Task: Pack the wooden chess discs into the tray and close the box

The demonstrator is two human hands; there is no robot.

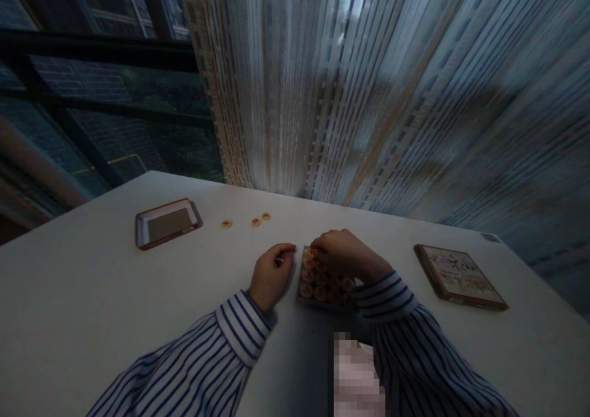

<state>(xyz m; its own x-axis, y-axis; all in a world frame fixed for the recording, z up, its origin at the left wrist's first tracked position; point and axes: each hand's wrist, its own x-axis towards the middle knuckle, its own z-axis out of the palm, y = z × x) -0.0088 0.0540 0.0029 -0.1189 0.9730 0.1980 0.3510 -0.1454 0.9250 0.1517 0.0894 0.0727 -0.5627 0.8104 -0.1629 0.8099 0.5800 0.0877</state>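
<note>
In the middle of the table stands a tray (327, 306) filled with rows of round Chinese chess pieces (320, 294). My right hand (350, 252) reaches across its far side, fingers closed and pointing down at a piece (311, 253) in the far left corner; the hand hides part of the rows. Just left of the tray, my left hand (271, 277) rests with curled fingers, thumb and forefinger drawn together. Whatever may be in that pinch is too dark and small to make out. Both wrists wear striped cuffs.
Three loose pieces (227, 224) lie beyond my left hand. An open shallow box part (168, 223) is at the far left, and a flat printed box (461, 276) lies at the right. A string curtain (286, 97) and a window (115, 97) border the white table (138, 319).
</note>
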